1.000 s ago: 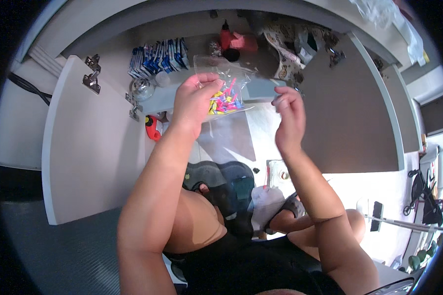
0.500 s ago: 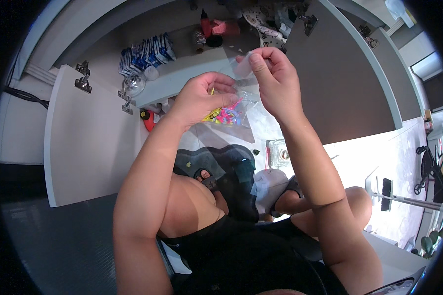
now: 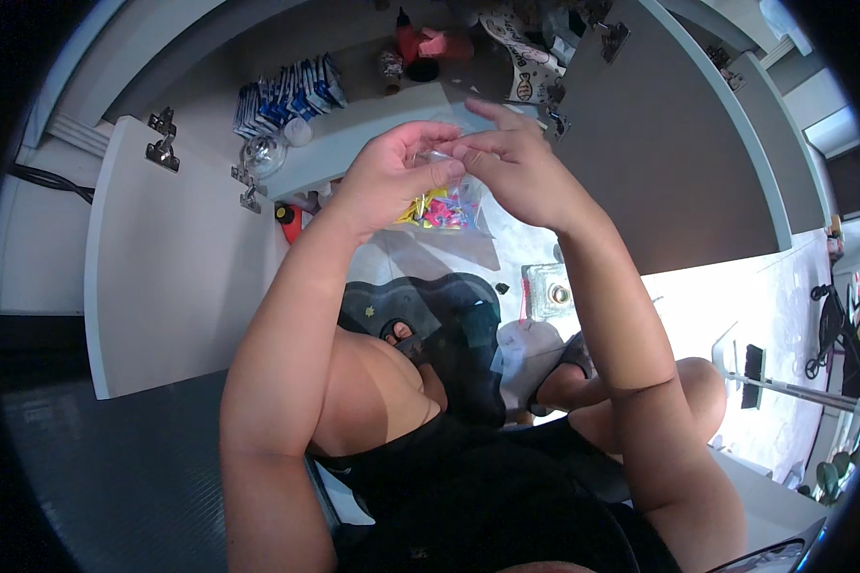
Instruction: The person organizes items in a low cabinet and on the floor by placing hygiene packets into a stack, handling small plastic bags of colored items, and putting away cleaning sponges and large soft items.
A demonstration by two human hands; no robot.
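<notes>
My left hand [image 3: 392, 177] is closed on a clear plastic bag [image 3: 441, 212], its thumb across the upper part. Small yellow, pink and blue pieces show through the plastic, too jumbled to name. My right hand [image 3: 514, 170] meets the left at the top of the bag, thumb and fingers closed on its edge by the left thumb tip. One right finger points up and away from the bag. Both hands are raised in front of the open cabinet, above its lower edge.
Cabinet doors [image 3: 177, 277] stand open on both sides. Inside lie several blue-and-white packets [image 3: 291, 95], a clear round container [image 3: 262, 155] and a red bottle [image 3: 406, 40]. Another red bottle [image 3: 289, 222] is lower left. A glass block-like dish [image 3: 548, 292] lies below, near my feet.
My right hand has come down and left to the bag's top. The translucent white piece it held up is no longer visible. The left hand keeps the bag.
</notes>
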